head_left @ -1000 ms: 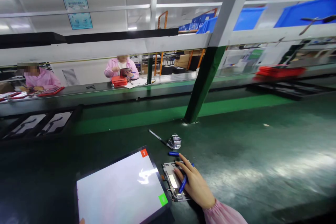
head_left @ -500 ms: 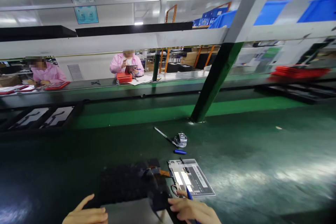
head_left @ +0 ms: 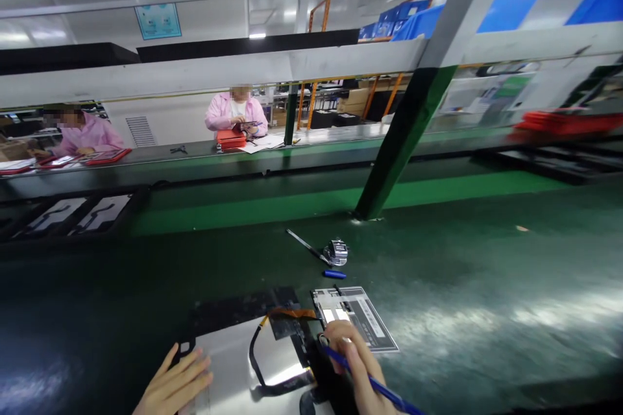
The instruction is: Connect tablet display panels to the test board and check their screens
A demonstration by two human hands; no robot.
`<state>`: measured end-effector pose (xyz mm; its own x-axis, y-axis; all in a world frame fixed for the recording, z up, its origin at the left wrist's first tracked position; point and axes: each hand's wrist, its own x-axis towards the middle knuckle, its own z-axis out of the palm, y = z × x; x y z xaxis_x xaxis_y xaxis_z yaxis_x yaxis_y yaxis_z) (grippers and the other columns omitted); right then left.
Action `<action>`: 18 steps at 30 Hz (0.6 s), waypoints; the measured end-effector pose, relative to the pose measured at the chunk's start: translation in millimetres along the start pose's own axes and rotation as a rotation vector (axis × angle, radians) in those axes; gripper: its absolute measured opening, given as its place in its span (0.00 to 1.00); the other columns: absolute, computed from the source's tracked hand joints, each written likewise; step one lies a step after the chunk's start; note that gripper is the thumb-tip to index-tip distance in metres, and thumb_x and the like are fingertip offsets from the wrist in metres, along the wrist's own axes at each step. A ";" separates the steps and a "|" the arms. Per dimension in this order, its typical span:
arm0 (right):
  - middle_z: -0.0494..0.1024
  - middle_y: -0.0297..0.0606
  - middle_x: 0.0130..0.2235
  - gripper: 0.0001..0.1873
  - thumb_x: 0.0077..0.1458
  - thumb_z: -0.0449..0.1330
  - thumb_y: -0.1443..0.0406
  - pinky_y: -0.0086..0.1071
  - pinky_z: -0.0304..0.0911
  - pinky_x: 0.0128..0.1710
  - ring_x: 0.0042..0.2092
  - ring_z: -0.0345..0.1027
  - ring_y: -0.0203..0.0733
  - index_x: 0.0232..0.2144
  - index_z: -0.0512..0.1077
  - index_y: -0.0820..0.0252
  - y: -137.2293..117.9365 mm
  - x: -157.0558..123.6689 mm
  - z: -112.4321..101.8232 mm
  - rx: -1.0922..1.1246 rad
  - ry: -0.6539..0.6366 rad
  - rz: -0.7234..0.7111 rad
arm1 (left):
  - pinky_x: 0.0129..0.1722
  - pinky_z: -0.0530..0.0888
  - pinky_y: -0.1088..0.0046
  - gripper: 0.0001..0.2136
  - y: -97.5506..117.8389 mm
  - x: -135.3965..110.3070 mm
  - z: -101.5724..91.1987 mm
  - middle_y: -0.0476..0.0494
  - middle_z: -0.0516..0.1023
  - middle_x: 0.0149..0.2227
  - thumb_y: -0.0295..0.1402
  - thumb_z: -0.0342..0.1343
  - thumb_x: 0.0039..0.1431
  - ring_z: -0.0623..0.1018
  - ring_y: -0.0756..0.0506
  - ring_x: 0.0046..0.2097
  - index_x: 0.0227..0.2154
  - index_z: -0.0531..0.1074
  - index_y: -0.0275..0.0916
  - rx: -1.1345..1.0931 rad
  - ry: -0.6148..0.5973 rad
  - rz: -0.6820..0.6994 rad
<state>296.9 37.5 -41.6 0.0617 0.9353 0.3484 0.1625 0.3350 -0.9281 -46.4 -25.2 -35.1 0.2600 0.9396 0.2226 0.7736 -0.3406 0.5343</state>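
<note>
Since a second ago, when its white screen was facing up, the display panel [head_left: 228,363] is turned over and is now showing its silver back; my left hand [head_left: 175,382] is coming to bear on its left edge, the fingers extended and slightly spread, pressing on the metal rather than gripping it; my right hand [head_left: 357,366] is leaving its place on the flat board and is now hanging over the panel's right side, thumb and fingers pinched around a blue pen [head_left: 372,386]; the pen is slanting toward a small wire loop, though I cannot tell whether its end is touching it; a black cable [head_left: 256,356] is curving over the silver back, and an orange ribbon [head_left: 296,313] is running from it toward the flat board [head_left: 372,321], which is lying on the green table [head_left: 462,279] just beside the panel, partly hidden by my fingers; beyond it a blue cap [head_left: 334,273] is resting near a shiny silver piece [head_left: 337,251]; across the bench, a person in pink [head_left: 236,110] is sitting behind a red stack [head_left: 231,138].
</note>
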 end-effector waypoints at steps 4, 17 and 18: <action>0.69 0.33 0.21 0.26 0.62 0.52 0.49 0.29 0.63 0.20 0.21 0.65 0.37 0.18 0.65 0.57 -3.4 2.7 25.6 0.013 -0.027 0.132 | 0.63 0.51 0.46 0.36 -5.7 8.1 -11.7 0.54 0.68 0.60 0.14 0.37 0.54 0.64 0.42 0.63 0.56 0.66 0.61 0.190 -0.225 0.010; 0.61 0.29 0.17 0.25 0.60 0.56 0.58 0.28 0.54 0.19 0.18 0.56 0.34 0.14 0.55 0.56 12.1 8.5 33.9 -0.254 0.023 -0.160 | 0.46 0.75 0.67 0.31 57.3 64.5 13.3 0.34 0.77 0.52 0.53 0.57 0.54 0.79 0.40 0.47 0.55 0.69 0.36 -0.851 -0.189 -0.711; 0.60 0.29 0.16 0.25 0.60 0.55 0.58 0.28 0.54 0.18 0.18 0.56 0.34 0.14 0.55 0.56 11.8 8.3 34.1 -0.251 0.025 -0.167 | 0.44 0.75 0.68 0.34 60.1 70.6 17.1 0.34 0.77 0.52 0.55 0.59 0.52 0.80 0.41 0.45 0.55 0.68 0.35 -0.905 -0.223 -0.771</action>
<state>265.8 53.1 -54.2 0.0374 0.8653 0.4999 0.4105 0.4428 -0.7971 28.3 21.2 -1.2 0.0716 0.8607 -0.5041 0.1077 0.4958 0.8618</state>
